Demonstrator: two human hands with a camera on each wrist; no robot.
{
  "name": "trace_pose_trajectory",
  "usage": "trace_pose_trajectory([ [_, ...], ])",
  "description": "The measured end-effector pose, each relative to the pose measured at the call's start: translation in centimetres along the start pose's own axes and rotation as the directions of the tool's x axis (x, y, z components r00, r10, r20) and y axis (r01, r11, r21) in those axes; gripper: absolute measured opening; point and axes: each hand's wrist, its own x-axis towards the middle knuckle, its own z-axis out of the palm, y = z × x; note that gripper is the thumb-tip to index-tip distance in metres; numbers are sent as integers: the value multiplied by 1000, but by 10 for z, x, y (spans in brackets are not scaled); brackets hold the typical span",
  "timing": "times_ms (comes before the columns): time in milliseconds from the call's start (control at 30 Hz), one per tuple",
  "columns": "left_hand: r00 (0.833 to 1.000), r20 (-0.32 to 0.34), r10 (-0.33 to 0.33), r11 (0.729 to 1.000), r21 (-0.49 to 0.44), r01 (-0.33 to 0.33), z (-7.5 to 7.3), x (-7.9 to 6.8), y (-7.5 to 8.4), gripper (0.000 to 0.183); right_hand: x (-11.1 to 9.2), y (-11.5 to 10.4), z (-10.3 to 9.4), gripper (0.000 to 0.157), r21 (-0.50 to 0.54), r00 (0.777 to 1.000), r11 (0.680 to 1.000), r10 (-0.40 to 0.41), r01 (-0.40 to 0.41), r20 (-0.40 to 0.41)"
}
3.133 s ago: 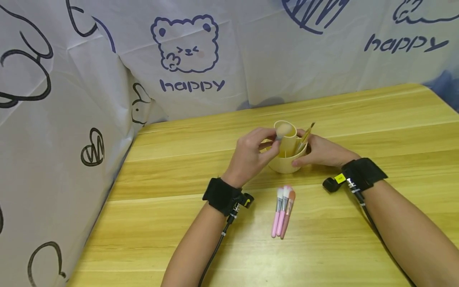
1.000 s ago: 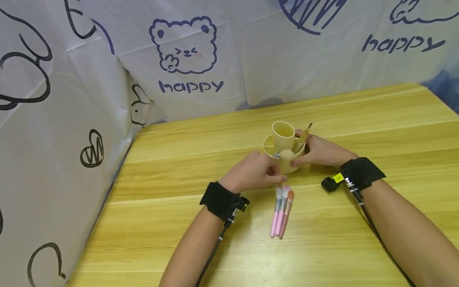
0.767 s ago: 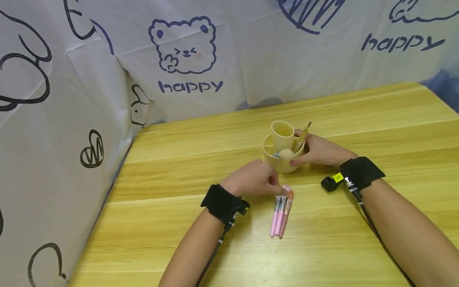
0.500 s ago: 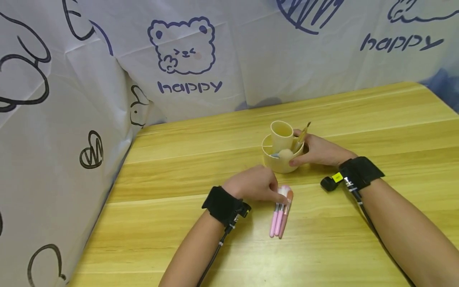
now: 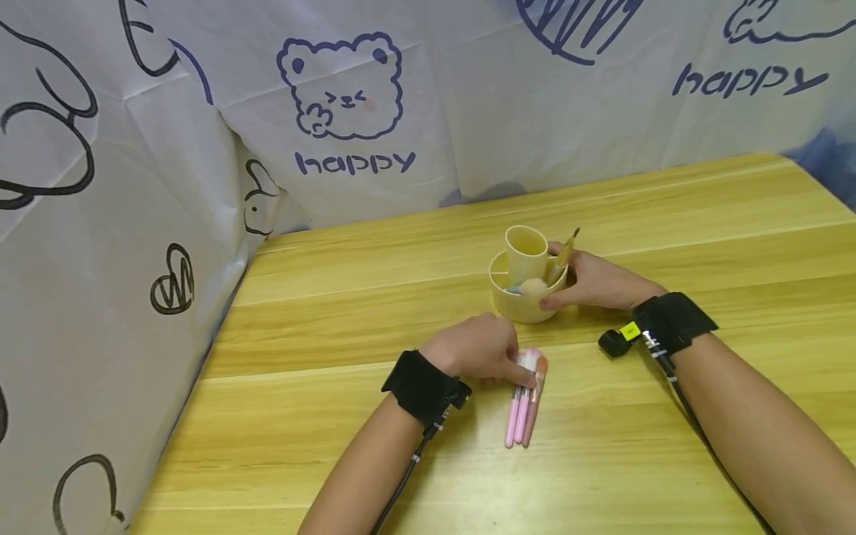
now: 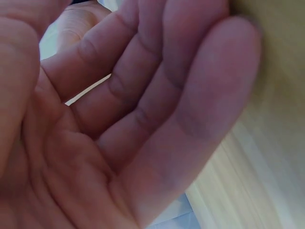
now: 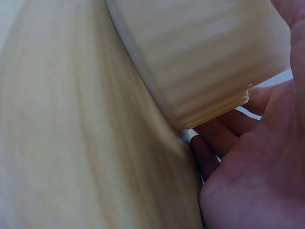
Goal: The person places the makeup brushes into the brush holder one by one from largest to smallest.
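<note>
Since the earliest frame, the left hand point(image 5: 478, 348) has come down from above the holder point(image 5: 524, 308) to the 3 pink brushes point(image 5: 521, 417), and the puff brush point(image 5: 533, 288) it carried now sits in the holder's near compartment.

The left forearm slants up from the bottom of the head view; the hand turns right, back upward, on the near side of the holder. Its thumb lies across the pink brushes near their metal collars, and the left wrist view shows the fingers curved side by side close to the table point(image 5: 334, 319). I cannot tell whether they pinch anything, as the hand hides the contact.

The right hand point(image 5: 598, 281) grips the holder's right side, thumb on the front wall and fingers curled behind it. Its arm reaches in from the lower right.

The pink brushes lie together on the table, just in front of the holder, handles toward the person; 2 tips are pale and 1 is orange. Inside the holder, a thin brush point(image 5: 565, 253) leans at the right, beside the upright tube point(image 5: 527, 264). Well behind the holder hangs a white cloth point(image 5: 508, 111).
</note>
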Motion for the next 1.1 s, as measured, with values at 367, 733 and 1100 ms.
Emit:
trace_pose_trajectory([
  [367, 1000, 3, -18, 1000, 23, 18, 0, 0, 4, 33, -1, 1, 0, 86, -3, 1000, 1000, 1, -1, 5],
  [733, 1000, 6, -21, 999, 46, 21, 1, 1, 5, 30, 0, 0, 0, 87, -8, 1000, 1000, 9, -9, 1],
  [1100, 1000, 5, 11, 997, 78, -11, 1, -1, 7, 31, 1, 1, 1, 87, 2, 1000, 1000, -7, 7, 0],
])
